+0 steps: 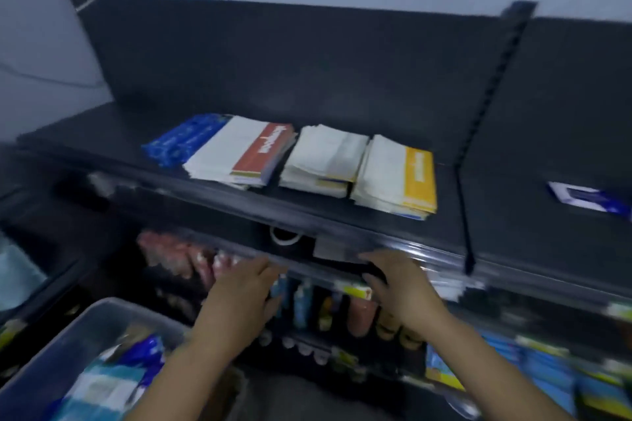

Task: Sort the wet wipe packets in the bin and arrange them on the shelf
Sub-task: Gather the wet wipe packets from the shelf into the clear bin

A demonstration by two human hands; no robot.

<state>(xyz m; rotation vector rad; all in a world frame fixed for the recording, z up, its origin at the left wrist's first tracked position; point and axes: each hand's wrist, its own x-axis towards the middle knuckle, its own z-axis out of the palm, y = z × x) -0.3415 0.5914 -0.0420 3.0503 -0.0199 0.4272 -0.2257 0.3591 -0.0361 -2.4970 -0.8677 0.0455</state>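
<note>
Bin (113,305): below the shelf (307,210), packets (109,383) inside.
Left hand (242,287): at shelf's front edge, fingers loose, empty.
Right hand (400,284): same edge, fingers loose, empty.
Stacks (325,161): four on shelf.

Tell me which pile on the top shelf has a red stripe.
The second pile from the left; the blue one, white one and yellow-striped one have no red.
</note>
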